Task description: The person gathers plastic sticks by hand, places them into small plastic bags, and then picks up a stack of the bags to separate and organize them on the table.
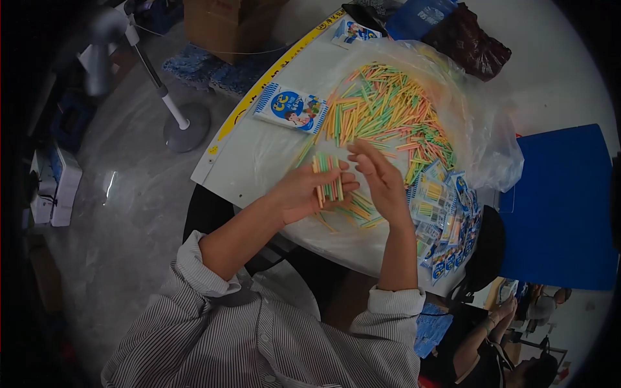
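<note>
My left hand (304, 193) is wrapped round a small bundle of coloured sticks (328, 178), green, pink, orange and yellow. Just right of the bundle, my right hand (381, 181) has its fingers apart and holds nothing. Beyond both hands a large pile of similar sticks (372, 107) lies on clear plastic. More loose sticks lie below and between the hands. A stack of blue and white packets (291, 108) is at the upper left of the pile. Filled small packets (443, 216) are heaped to the right of my right hand.
The white table (249, 152) has a yellow strip along its left edge. Clear plastic (491, 152) bunches at the right, beside a blue panel (559, 207). A fan stand (186, 126) and cardboard box (223, 29) are beyond the table. Another person (475, 352) is at the lower right.
</note>
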`<state>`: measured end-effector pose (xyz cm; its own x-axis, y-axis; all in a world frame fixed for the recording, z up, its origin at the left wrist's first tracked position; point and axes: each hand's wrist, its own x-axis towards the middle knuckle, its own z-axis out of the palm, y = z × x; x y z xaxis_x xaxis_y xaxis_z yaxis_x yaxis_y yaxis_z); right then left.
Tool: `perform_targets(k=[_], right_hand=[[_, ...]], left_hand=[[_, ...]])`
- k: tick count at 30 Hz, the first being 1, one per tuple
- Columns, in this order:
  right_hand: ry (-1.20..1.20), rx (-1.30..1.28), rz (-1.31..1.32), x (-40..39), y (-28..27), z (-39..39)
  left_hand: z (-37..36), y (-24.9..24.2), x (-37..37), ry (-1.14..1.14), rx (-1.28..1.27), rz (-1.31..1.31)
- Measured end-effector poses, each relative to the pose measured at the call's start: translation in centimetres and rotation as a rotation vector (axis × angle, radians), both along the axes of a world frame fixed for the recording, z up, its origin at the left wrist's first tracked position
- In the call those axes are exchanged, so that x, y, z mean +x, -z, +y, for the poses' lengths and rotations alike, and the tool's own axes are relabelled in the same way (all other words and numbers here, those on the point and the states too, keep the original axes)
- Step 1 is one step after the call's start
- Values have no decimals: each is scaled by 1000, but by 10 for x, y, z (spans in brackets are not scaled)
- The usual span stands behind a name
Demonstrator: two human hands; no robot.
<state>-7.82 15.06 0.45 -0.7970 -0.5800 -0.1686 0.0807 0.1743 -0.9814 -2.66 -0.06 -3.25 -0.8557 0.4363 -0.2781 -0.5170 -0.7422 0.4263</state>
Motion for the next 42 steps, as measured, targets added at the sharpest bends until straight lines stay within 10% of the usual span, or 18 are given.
perform_targets(k=[2, 12, 28, 33, 40, 42], right_hand=[[246, 284, 466, -4, 6, 16], [64, 784, 797, 28, 10, 30], [6, 616, 670, 17, 18, 36], [329, 254, 106, 20, 4, 22], [248, 306, 406, 46, 10, -9], [239, 530, 850, 50, 20, -11]], left_hand=[[-10, -11, 4, -210, -14, -148], [-13, 1, 10, -286, 56, -171], [-12, 5, 20, -255, 1, -164], [1, 5, 18, -219, -10, -112], [20, 6, 18, -253, 72, -54], [24, 2, 18, -310, 68, -105]])
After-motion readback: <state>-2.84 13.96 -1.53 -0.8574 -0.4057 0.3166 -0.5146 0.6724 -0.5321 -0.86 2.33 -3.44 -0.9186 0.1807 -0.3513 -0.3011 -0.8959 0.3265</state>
